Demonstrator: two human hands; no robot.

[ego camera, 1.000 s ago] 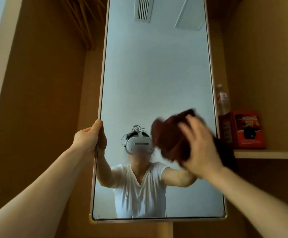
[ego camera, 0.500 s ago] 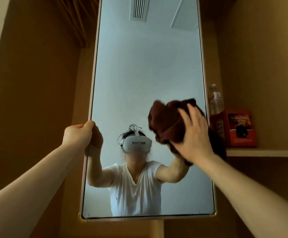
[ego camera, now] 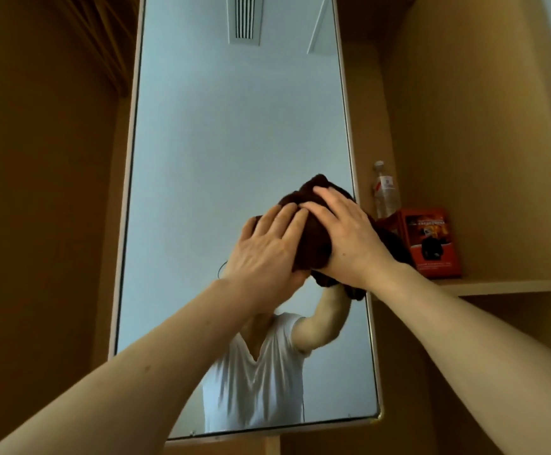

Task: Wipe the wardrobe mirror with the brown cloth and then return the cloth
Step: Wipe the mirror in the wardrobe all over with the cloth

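The tall wardrobe mirror (ego camera: 234, 126) fills the middle of the head view, its frame tilted slightly. A bunched brown cloth (ego camera: 313, 244) sits against the glass near the mirror's right edge, about halfway up. My right hand (ego camera: 346, 238) grips the cloth from the right, fingers curved over its top, and part of the cloth hangs below my wrist. My left hand (ego camera: 264, 254) lies on the cloth's left side with its fingers laid flat over it. Both thumbs are hidden.
A wooden shelf (ego camera: 513, 287) to the right of the mirror carries a clear plastic bottle (ego camera: 386, 192) and a red box (ego camera: 431, 244), close behind my right hand. Wooden wardrobe walls stand on both sides. Wooden hangers (ego camera: 103, 37) hang at the upper left.
My left hand let go of the mirror's left edge and moved right onto the cloth. My right hand stayed on the cloth near the mirror's right edge.
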